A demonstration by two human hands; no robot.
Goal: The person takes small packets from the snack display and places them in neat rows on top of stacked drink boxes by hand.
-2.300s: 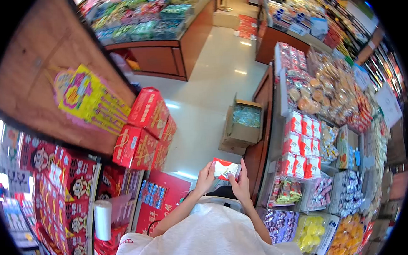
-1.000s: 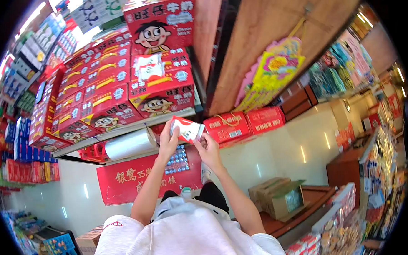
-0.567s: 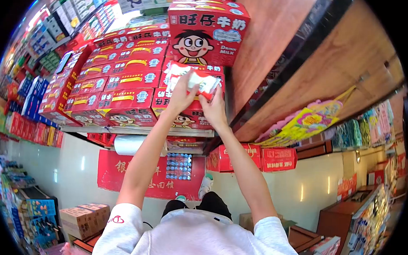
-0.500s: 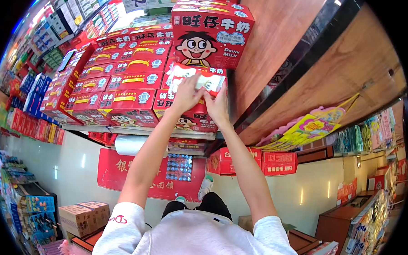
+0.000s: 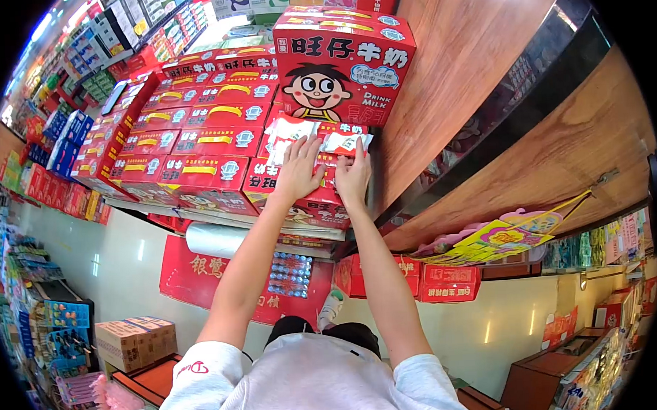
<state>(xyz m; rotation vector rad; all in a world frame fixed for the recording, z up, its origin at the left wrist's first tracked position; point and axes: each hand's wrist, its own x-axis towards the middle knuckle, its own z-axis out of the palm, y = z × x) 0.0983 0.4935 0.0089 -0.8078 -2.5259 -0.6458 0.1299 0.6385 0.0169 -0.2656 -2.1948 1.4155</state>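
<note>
Two small white-and-red packets lie on top of a red milk carton at the front of the stack. My left hand rests with fingers spread at the lower edge of the left packet. Over the right packet, the index finger of my right hand is stretched out, touching its lower right part. Neither hand is wrapped round anything. Directly behind the packets stands a large upright red milk carton with a cartoon face.
Rows of red milk cartons extend to the left, with a phone on one. A wooden panel rises close on the right. Below are a clear plastic roll, a pack of cans and red boxes.
My hands have moved apart and slightly back from the packets. A gap now shows between the two packets, which earlier were close together under my fingers.
</note>
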